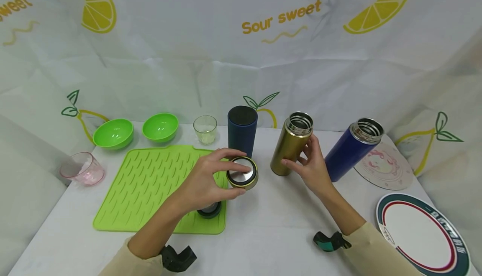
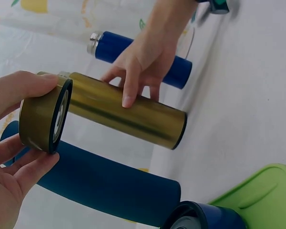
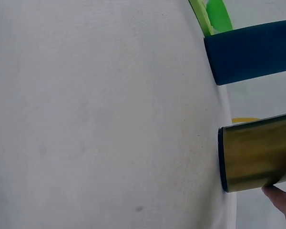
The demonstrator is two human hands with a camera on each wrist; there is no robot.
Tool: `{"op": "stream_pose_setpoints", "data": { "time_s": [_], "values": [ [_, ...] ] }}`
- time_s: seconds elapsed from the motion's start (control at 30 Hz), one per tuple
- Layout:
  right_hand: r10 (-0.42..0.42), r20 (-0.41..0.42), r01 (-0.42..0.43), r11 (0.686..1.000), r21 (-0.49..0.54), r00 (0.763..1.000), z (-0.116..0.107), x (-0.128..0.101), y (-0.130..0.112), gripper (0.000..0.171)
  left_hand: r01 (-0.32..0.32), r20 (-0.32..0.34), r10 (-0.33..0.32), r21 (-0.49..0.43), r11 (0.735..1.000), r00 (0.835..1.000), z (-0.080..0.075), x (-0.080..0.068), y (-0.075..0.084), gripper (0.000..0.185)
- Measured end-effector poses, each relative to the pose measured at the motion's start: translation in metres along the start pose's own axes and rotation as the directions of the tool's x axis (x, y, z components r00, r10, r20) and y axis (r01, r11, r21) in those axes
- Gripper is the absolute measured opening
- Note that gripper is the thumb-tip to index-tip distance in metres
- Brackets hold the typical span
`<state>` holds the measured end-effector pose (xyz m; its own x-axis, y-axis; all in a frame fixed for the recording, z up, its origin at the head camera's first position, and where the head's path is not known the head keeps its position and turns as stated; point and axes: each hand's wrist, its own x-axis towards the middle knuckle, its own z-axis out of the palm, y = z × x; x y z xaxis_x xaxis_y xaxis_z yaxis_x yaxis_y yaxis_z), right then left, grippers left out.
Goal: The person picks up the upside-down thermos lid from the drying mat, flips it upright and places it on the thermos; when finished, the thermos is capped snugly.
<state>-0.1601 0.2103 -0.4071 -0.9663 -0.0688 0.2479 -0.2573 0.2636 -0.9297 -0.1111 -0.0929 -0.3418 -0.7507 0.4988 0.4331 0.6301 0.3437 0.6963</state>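
Note:
My left hand [image 1: 205, 180] holds a gold bottle lid [image 1: 242, 178] between thumb and fingers, its silver inner side turned up toward the head view. An uncapped gold thermos bottle [image 1: 288, 147] stands on the table with its steel mouth showing. Around its side curl the thumb and fingers of my right hand [image 1: 311, 168]. Right of that hand is an uncapped blue thermos bottle [image 1: 348, 150]. A blue lid with a black rim [image 2: 225, 215] lies on the green mat [image 1: 150, 192], partly hidden under my left hand in the head view. The gold lid and gold bottle are apart.
Behind the lid stands a dark blue cylinder [image 1: 242, 131]. Two green bowls [image 1: 114, 136], a clear glass [image 1: 205, 130] and a tilted pink glass [image 1: 88, 173] are at the back and left. A pink round mat [image 1: 391, 169] and a white oval plate [image 1: 418, 234] lie right.

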Motion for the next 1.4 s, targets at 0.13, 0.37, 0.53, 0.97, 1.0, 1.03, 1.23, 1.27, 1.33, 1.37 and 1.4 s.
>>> {"op": "stream_pose_setpoints", "data": {
  "time_s": [0.13, 0.37, 0.53, 0.97, 1.0, 1.03, 1.23, 1.27, 1.33, 1.37, 1.4],
  "values": [
    [-0.021, 0.003, 0.021, 1.0, -0.007, 1.0, 0.0, 0.001, 0.001, 0.097, -0.003, -0.006, 0.003, -0.001, 1.0, 1.0, 0.0, -0.001, -0.001, 0.04],
    [-0.035, 0.031, 0.037, 0.998, -0.042, 0.999, -0.006, 0.002, -0.001, 0.098, -0.014, -0.012, 0.014, 0.004, 1.0, 1.0, -0.002, 0.001, -0.002, 0.04],
    [-0.018, 0.087, 0.027, 0.994, -0.106, 0.996, -0.011, -0.001, -0.005, 0.1, -0.028, -0.02, 0.029, 0.033, 0.999, 0.999, -0.008, 0.004, 0.0, 0.042],
    [0.006, 0.295, 0.084, 0.952, -0.293, 0.956, -0.032, -0.015, -0.031, 0.091, -0.113, -0.051, 0.115, 0.051, 0.992, 0.992, -0.021, 0.025, 0.017, 0.049],
    [0.005, 0.311, 0.093, 0.95, -0.298, 0.951, -0.033, -0.015, -0.032, 0.09, -0.117, -0.049, 0.119, 0.044, 0.992, 0.992, -0.02, 0.027, 0.018, 0.05],
    [0.006, 0.327, 0.098, 0.948, -0.302, 0.945, -0.034, -0.015, -0.033, 0.089, -0.119, -0.046, 0.121, 0.038, 0.992, 0.992, -0.019, 0.028, 0.019, 0.05],
    [-0.004, 0.44, 0.151, 0.941, -0.302, 0.898, -0.04, -0.015, -0.039, 0.084, -0.114, -0.018, 0.114, -0.024, 0.993, 0.993, -0.01, 0.034, 0.023, 0.053],
    [-0.007, 0.461, 0.163, 0.94, -0.3, 0.887, -0.04, -0.014, -0.04, 0.084, -0.117, -0.013, 0.116, -0.03, 0.993, 0.993, -0.008, 0.035, 0.024, 0.053],
    [-0.006, 0.498, 0.175, 0.94, -0.293, 0.867, -0.041, -0.014, -0.042, 0.084, -0.108, 0.001, 0.108, -0.055, 0.993, 0.994, -0.006, 0.037, 0.025, 0.054],
    [-0.006, 0.515, 0.181, 0.94, -0.29, 0.857, -0.042, -0.013, -0.043, 0.084, -0.105, 0.007, 0.106, -0.062, 0.993, 0.994, -0.005, 0.038, 0.026, 0.055],
    [-0.004, 0.528, 0.184, 0.939, -0.289, 0.849, -0.042, -0.013, -0.044, 0.084, -0.095, 0.013, 0.096, -0.072, 0.993, 0.995, -0.004, 0.039, 0.027, 0.055]
  ]
}}
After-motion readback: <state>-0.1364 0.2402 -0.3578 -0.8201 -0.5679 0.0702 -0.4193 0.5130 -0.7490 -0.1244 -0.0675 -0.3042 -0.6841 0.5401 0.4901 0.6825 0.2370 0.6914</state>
